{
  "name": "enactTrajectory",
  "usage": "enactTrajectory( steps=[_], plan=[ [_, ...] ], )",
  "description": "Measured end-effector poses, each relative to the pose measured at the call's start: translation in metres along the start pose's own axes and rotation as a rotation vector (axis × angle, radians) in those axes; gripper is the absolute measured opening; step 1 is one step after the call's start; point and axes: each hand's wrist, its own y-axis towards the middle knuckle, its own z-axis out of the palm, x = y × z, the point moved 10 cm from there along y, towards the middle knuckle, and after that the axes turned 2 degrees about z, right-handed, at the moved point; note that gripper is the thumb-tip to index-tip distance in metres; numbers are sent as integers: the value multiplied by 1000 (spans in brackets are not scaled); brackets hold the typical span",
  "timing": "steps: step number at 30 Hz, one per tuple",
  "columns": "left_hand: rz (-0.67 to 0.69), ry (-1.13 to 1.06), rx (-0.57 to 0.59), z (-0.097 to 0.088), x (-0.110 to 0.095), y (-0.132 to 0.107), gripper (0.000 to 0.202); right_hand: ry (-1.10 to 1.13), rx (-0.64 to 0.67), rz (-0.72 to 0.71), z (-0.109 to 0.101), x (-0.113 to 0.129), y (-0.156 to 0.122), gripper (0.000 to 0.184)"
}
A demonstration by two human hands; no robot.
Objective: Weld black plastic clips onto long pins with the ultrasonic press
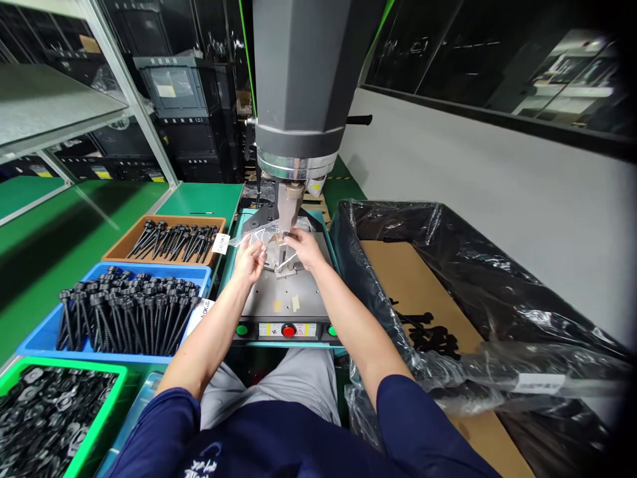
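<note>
My left hand point(250, 259) is at the left side of a bench press machine's fixture point(285, 269). Its fingers are curled closed against a clear plastic sheet point(259, 234); what lies inside them is hidden. Opposite it, my right hand point(306, 248) pinches a small dark part point(285, 236), too small to name, just under the machine's metal tool head point(289, 204). The clear plastic spreads around both hands and partly covers the fixture. Below them lies the grey machine base plate point(263, 292), with buttons on its front panel, including a red button point(288, 330).
At left stand a brown bin point(115, 247) and a blue bin point(37, 342), both with black ribbed parts, and a green bin point(107, 415) of black flat pieces. To the right, a large box lined with black plastic point(398, 222) holds several black parts point(432, 338) on cardboard.
</note>
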Motion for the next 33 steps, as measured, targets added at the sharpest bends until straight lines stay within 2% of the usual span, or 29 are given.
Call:
enactTrajectory(
  steps=[6, 10, 14, 19, 23, 27, 33],
  plan=[
    [6, 29, -11, -2, 2, -2, 60, 8, -70, 31, -2, -3, -5, 35],
    [6, 42, 1, -3, 3, -1, 62, 184, -60, 48, -6, -10, -17, 45],
    [8, 40, -5, -7, 5, 2, 67, 463, -56, 175, -12, -27, -32, 40],
    [15, 77, -12, -13, 10, 5, 72, 701, -157, 364, -26, -41, -44, 22],
    [36, 77, -2, -15, 9, 5, 77, 713, -253, 484, -31, -49, -49, 31],
    [48, 85, 19, -15, 8, 4, 79, 679, -304, 455, -33, -48, -51, 15],
    [51, 91, 46, -13, 6, 1, 71, 674, -282, 403, -29, -44, -53, 18]
  ],
)
